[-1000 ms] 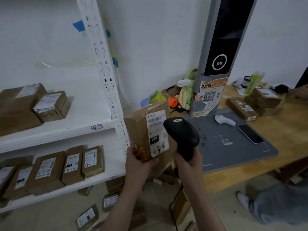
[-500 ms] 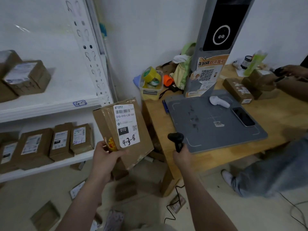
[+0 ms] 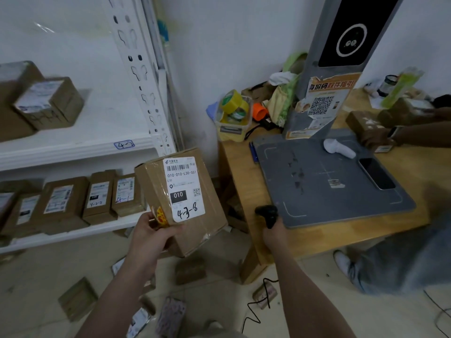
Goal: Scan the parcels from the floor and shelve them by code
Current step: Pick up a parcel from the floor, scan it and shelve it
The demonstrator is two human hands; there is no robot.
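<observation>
My left hand (image 3: 152,234) grips a brown cardboard parcel (image 3: 207,215) by its lower left corner, held up in front of the shelf. Its white label reads 010-010-L30-551 with "4-3-8" handwritten below. My right hand (image 3: 274,234) holds a black barcode scanner (image 3: 267,213) by its handle, low at the front edge of the wooden table (image 3: 312,240), pointing away from the parcel. The white shelf (image 3: 73,147) on the left carries a tag "4-2" and holds several labelled parcels on two levels.
Several parcels (image 3: 78,297) and a black cable (image 3: 256,311) lie on the tiled floor. The table carries a grey scanning station (image 3: 336,191) with a white scanner and a phone. Another person's arm (image 3: 415,135) reaches over boxes at right; their leg (image 3: 395,267) stands beside the table.
The scanner has dropped from in front of the parcel's label down to the table's edge. The parcel moved left toward the shelf and now shows its full label.
</observation>
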